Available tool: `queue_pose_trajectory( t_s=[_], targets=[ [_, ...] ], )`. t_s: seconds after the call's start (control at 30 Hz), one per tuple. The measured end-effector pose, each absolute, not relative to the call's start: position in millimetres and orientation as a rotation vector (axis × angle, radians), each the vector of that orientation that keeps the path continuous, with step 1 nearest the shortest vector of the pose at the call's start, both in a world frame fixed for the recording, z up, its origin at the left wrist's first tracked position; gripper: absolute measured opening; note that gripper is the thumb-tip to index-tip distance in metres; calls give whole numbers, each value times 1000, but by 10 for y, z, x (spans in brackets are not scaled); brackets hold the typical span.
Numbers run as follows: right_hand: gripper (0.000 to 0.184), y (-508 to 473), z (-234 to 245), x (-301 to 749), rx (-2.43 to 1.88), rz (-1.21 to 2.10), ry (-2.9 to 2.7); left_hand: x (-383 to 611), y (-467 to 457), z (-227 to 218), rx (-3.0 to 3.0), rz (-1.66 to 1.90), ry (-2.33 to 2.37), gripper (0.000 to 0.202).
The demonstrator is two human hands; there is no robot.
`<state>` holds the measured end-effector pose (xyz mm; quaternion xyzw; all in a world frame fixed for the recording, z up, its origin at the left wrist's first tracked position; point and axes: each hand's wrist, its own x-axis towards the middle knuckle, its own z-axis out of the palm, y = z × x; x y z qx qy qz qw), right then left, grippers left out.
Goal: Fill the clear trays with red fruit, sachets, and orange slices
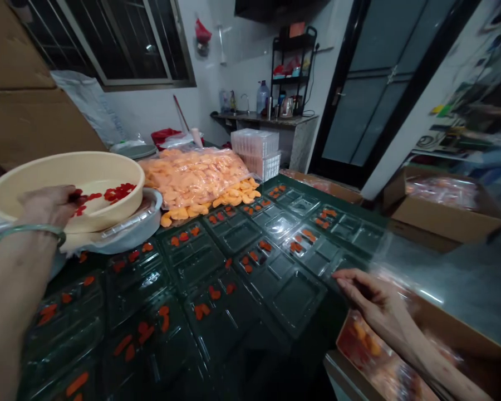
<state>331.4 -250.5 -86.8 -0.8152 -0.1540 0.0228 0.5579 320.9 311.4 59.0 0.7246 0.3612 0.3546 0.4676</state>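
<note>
My left hand, with a pale green bangle at its wrist, reaches into the cream basin. Its fingers are closed around small red pieces, whose kind I cannot make out; more lie loose in the basin. On the right, my right hand hovers by the table's edge, thumb and index finger slightly apart with nothing visible between them. Clear plastic trays with compartments cover the dark green table. Several hold red-orange pieces in their small compartments.
Behind the trays lies a clear bag of orange curved pieces, with loose ones in front. A pale blue basin sits under the cream one. White plastic baskets stand at the back. An open cardboard box of packets is at the right edge.
</note>
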Motion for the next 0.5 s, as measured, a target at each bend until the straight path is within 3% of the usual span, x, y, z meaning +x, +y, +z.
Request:
queue_pose_trajectory(
  t_s=[0.1, 0.2, 0.27, 0.33, 0.43, 0.5],
  targets=[
    [25, -2287, -719, 3260, -1840, 76, -396, 3222, 2565, 616, 1672, 675, 749, 22],
    [23, -1931, -625, 3180, -1744, 16, -573, 3077, 1658, 337, 1639, 307, 558, 5],
    [27, -1717, -620, 3120, -1691, -2, -717, 2920, 1014, 67, 1523, -185, 362, 16],
    [25, -1592, -646, 3072, -1674, -18, -826, 2778, 495, -163, 1387, -446, 317, 22],
    [10, -1589, -692, 3047, -1696, -27, -876, 2683, 66, -326, 1266, -563, 283, 29],
    [10, -1663, -711, 3057, -1714, -2, -847, 2700, -45, -343, 1280, -547, 253, 30]
  ],
)
